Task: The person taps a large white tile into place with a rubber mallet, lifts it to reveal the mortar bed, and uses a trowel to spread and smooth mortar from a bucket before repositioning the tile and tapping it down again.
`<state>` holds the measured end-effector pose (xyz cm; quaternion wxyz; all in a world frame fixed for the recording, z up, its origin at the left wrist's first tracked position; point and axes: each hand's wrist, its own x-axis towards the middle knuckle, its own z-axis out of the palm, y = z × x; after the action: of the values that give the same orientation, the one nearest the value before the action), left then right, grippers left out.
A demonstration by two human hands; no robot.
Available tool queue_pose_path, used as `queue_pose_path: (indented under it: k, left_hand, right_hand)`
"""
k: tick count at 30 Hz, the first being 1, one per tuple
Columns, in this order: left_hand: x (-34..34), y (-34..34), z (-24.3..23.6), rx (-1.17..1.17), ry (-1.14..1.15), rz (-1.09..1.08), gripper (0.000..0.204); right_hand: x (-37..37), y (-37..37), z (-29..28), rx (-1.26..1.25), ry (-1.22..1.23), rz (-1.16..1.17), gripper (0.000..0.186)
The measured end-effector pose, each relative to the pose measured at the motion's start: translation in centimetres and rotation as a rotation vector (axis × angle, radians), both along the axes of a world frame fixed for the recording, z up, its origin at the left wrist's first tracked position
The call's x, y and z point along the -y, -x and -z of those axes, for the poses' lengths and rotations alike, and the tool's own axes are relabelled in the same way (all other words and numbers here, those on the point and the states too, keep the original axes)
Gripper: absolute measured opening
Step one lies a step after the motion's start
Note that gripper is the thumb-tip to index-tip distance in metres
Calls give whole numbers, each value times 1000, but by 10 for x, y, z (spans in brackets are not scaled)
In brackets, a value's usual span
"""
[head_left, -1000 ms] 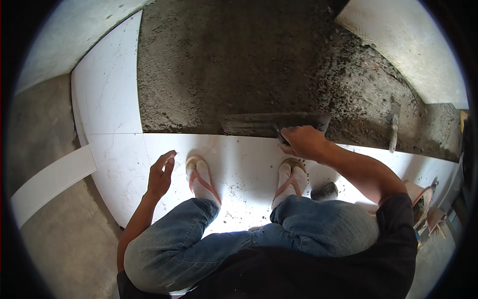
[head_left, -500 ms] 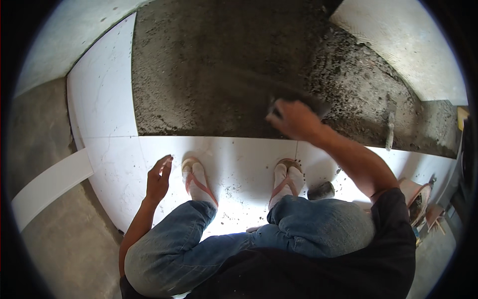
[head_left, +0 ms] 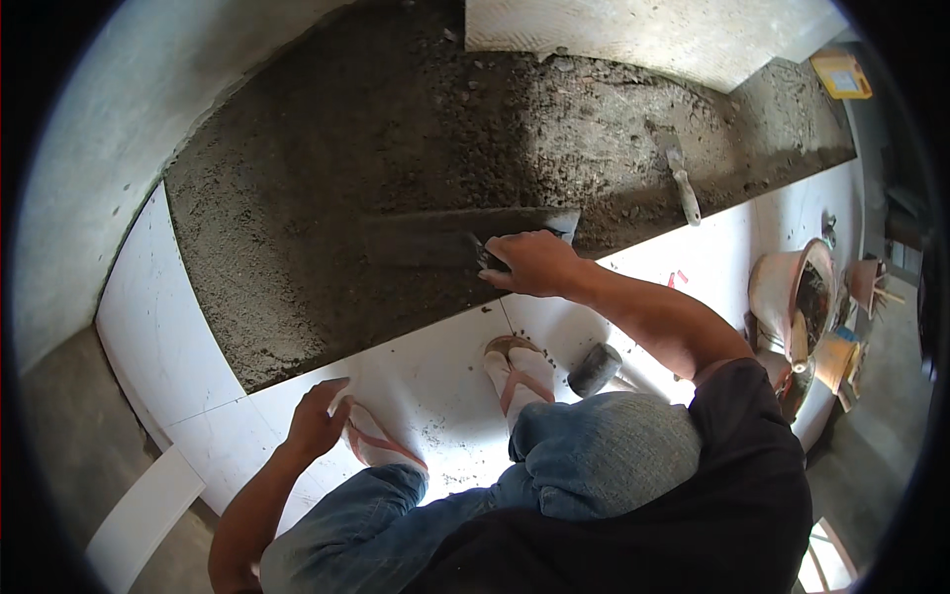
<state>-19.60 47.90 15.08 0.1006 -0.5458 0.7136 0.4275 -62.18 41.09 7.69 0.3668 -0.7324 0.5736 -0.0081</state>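
Note:
My right hand (head_left: 539, 263) is wrapped round the handle of a long, flat-bladed trowel (head_left: 421, 241). Its dark blade lies on or just over the grey mortar bed (head_left: 327, 168), near the edge of the white tiles (head_left: 426, 371); the exact contact cannot be told. My left hand (head_left: 316, 424) hovers near my left foot, thumb and fingers apart, with nothing plainly held. A small pointing trowel or scraper (head_left: 683, 188) with a pale handle rests on the mortar to the right. Beside my right foot a black-headed mallet (head_left: 594, 370) lies on the tiles.
A pale slab (head_left: 633, 30) edges the mortar at the far right, with a yellow box-like object (head_left: 841, 75) beyond. Mortar-stained buckets (head_left: 777, 292) with tools stand at right. A plaster wall (head_left: 109, 168) bounds the left; a white strip (head_left: 148, 520) lies lower left.
The view has swung to the right, bringing the buckets and yellow object further in. My right hand still grips the trowel, whose blade now shows more sharply. My left hand stays near my left foot.

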Motion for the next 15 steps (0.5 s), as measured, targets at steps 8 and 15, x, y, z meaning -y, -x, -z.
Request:
queue_pose_path:
  k: [8,15]
  left_hand:
    - [19,79,60,-45,258,534,40]
    - [-49,226,112,-9,441,182,56]
  right_hand:
    - [43,43,-21,19,24,444,43]
    - [4,13,-8,370,144,617,47]
